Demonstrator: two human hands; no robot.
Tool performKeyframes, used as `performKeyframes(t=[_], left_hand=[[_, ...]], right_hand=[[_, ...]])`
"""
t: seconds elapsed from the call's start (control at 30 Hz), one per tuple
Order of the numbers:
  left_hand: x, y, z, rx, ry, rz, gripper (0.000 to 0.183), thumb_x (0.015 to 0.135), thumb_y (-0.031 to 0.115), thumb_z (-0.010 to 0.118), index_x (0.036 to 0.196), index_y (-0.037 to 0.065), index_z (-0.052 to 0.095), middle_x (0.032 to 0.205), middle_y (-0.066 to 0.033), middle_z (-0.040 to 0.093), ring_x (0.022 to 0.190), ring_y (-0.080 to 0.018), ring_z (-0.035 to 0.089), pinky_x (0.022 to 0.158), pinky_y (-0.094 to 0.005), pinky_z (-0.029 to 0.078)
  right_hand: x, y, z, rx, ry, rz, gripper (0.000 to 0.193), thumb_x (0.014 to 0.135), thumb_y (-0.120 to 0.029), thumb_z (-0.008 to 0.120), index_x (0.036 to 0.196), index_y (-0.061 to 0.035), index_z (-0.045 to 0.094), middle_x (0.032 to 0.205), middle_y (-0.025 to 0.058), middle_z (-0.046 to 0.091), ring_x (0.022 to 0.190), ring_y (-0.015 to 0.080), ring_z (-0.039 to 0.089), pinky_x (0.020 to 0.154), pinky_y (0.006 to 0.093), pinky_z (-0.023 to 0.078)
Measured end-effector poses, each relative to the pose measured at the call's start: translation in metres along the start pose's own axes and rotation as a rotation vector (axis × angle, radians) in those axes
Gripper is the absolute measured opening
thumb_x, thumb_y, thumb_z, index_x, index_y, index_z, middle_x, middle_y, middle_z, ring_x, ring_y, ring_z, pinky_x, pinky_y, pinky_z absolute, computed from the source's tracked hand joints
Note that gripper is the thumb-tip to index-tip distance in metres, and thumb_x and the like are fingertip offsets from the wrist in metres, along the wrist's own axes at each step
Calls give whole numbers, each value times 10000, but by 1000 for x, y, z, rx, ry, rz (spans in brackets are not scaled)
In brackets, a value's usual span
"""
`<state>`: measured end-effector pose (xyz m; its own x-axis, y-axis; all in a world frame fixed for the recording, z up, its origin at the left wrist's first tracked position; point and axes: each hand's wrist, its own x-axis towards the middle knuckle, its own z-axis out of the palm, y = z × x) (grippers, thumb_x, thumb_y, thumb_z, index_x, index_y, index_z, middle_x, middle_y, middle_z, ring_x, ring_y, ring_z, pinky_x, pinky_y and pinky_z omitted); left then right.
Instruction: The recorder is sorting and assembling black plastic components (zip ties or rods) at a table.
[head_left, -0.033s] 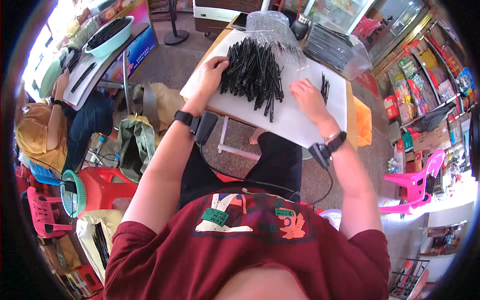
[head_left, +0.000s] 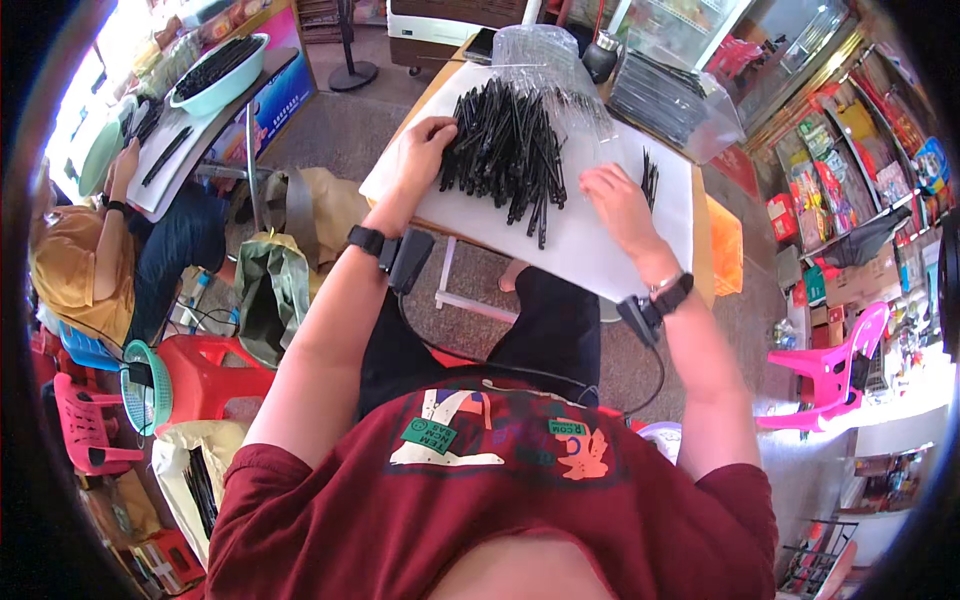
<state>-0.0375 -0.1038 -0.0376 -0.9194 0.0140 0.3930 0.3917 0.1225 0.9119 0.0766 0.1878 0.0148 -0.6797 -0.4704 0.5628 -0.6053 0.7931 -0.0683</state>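
A heap of thin black sticks (head_left: 505,150) lies on the white tabletop (head_left: 590,262), their tips fanned toward me. My left hand (head_left: 425,148) touches the left side of the heap, its fingers bent and the fingertips partly hidden against the sticks. To the right of the heap, my right hand (head_left: 615,200) hovers over the white surface with its fingers drawn together. What those fingers hold, if anything, is too small to see. Just beyond that hand sits a smaller bunch of black sticks (head_left: 650,180).
Clear plastic wrapping (head_left: 540,60) lies behind the heap, with a dark round pot (head_left: 601,56) beside it. A clear bin of wrapped sticks (head_left: 660,95) stands at the back right. On the left, a person in a yellow top (head_left: 85,265) works at another table near a basin of black sticks (head_left: 220,70).
The right hand has shifted very slightly, and a few stick tips at the near edge of the heap sit marginally closer to me. The left hand stays in place.
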Motion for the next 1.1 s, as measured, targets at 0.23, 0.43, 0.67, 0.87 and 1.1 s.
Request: performKeyframes(t=[0.23, 0.43, 0.67, 0.87, 1.1], left_hand=[[3, -12, 0, -21, 58, -55, 238, 829, 120, 634, 1016, -26, 646, 903, -97, 675, 806, -144, 620, 764, -260, 478], [3, -18, 3, 47, 19, -19, 237, 821, 125, 642, 1010, -17, 649, 919, -113, 663, 854, -165, 621, 796, -277, 474], [-14, 32, 3, 210, 80, 105, 207, 858, 135, 620, 1023, 11, 641, 868, -64, 619, 816, -143, 577, 782, -269, 452], [-51, 100, 32, 12, -499, -40, 108, 874, 75, 606, 951, 7, 639, 788, -35, 596, 679, -69, 553, 603, -216, 455], [-77, 100, 57, 112, -1009, -177, 199, 879, 127, 597, 1040, 19, 642, 728, -27, 644, 624, -79, 625, 549, -239, 513]], right_hand=[[18, -14, -48, 783, 657, 615, 56, 872, -60, 594, 896, -13, 615, 846, 24, 637, 757, 89, 591, 713, 243, 492], [28, 33, 2, 856, 373, 762, 94, 852, -88, 610, 910, -15, 622, 810, 34, 636, 696, 96, 590, 645, 233, 504], [27, 39, 27, 850, 257, 843, 129, 882, -139, 572, 916, -25, 624, 755, 14, 621, 639, 81, 572, 574, 234, 490], [35, 41, 14, 801, 209, 932, 137, 881, -152, 553, 885, -32, 620, 681, 16, 584, 542, 89, 535, 510, 250, 469], [8, 19, -6, 711, -114, 925, 162, 890, -136, 496, 919, -22, 607, 665, -2, 531, 558, 80, 504, 521, 248, 440]])
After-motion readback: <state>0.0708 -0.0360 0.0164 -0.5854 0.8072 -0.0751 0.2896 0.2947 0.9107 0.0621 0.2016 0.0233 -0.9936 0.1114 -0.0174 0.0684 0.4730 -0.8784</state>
